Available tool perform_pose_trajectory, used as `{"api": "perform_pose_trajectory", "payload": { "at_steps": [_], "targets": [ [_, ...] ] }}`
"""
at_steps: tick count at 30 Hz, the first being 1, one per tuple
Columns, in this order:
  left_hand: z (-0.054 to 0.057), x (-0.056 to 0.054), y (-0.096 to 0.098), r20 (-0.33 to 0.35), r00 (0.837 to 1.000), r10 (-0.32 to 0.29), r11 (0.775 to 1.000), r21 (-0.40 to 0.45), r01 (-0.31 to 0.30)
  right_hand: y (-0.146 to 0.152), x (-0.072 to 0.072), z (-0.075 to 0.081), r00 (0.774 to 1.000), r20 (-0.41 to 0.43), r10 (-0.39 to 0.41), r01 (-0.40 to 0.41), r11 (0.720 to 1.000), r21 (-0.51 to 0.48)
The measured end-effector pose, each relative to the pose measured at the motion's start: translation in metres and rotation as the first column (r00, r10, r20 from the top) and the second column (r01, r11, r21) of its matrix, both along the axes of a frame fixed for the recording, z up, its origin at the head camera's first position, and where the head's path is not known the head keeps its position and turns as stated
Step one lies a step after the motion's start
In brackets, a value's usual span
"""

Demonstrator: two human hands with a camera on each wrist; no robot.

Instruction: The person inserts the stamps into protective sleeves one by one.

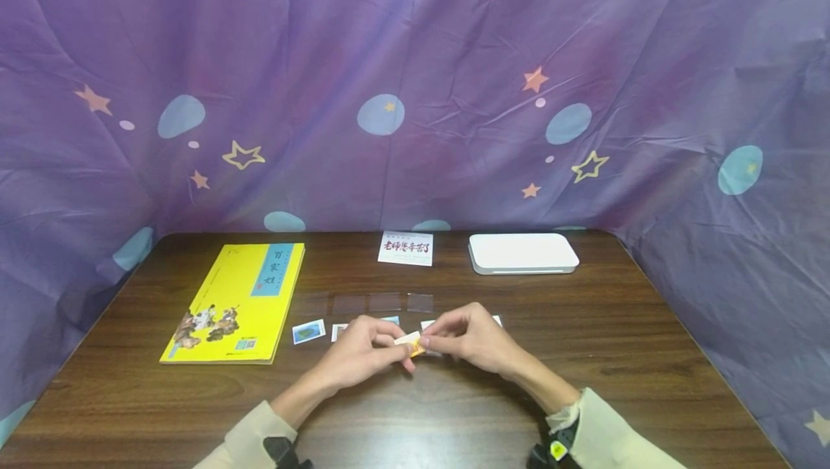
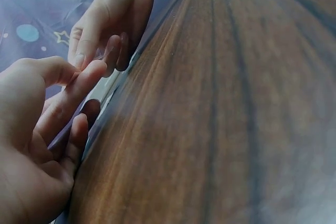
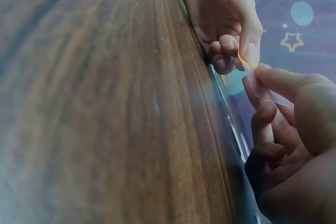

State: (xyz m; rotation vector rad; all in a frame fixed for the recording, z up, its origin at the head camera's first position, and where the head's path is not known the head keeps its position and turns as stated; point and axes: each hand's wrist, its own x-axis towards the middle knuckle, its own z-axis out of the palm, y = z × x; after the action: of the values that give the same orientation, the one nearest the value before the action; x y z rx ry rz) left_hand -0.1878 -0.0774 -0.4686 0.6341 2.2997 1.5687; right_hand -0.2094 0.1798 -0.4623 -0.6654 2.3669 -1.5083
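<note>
Low over the table, my left hand [image 1: 359, 352] pinches a small white-and-yellow card [image 1: 408, 340] between thumb and fingers. My right hand [image 1: 478, 339] meets it from the other side, thumb and forefinger gripping a small clear plastic piece [image 3: 254, 83] at the card's edge. In the right wrist view the card's orange edge shows under the left thumb. Small picture cards lie behind the hands; the leftmost card [image 1: 308, 331] shows a green shape on blue, and others are partly covered by the fingers. Beyond them sits a row of clear plastic squares [image 1: 385, 302].
A yellow book [image 1: 236, 303] lies on the left of the brown wooden table [image 1: 616, 382]. At the back are a white card with red writing [image 1: 405, 248] and a white flat case [image 1: 524, 252]. A purple patterned cloth [image 1: 454, 94] hangs behind the table.
</note>
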Motion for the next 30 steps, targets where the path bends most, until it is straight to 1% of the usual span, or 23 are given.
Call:
{"api": "perform_pose_trajectory", "payload": {
  "at_steps": [8,15,20,26,30],
  "targets": [
    [-0.0020,-0.0015,-0.0011,0.000,1.000,-0.027,1.000,0.014,0.027,0.0013,-0.0011,-0.0014,0.999,0.049,-0.005,0.006,1.000,-0.012],
    [-0.0029,-0.0024,-0.0012,-0.016,0.998,-0.053,0.998,0.021,0.053,0.0023,-0.0015,-0.0030,0.998,0.066,0.022,-0.020,0.999,-0.039],
    [-0.0030,-0.0032,-0.0014,-0.028,0.998,-0.063,0.998,0.012,0.064,0.0023,-0.0015,-0.0031,0.996,0.077,0.046,-0.043,0.998,-0.038],
    [-0.0030,-0.0038,-0.0013,-0.045,0.997,-0.057,0.998,-0.015,0.056,0.0021,-0.0022,-0.0028,0.994,0.087,0.059,-0.056,0.998,-0.038],
    [-0.0030,-0.0045,-0.0003,-0.056,0.998,-0.038,0.999,-0.031,0.036,0.0027,-0.0025,-0.0032,0.995,0.084,0.056,-0.052,0.997,-0.054]
  ]
}}
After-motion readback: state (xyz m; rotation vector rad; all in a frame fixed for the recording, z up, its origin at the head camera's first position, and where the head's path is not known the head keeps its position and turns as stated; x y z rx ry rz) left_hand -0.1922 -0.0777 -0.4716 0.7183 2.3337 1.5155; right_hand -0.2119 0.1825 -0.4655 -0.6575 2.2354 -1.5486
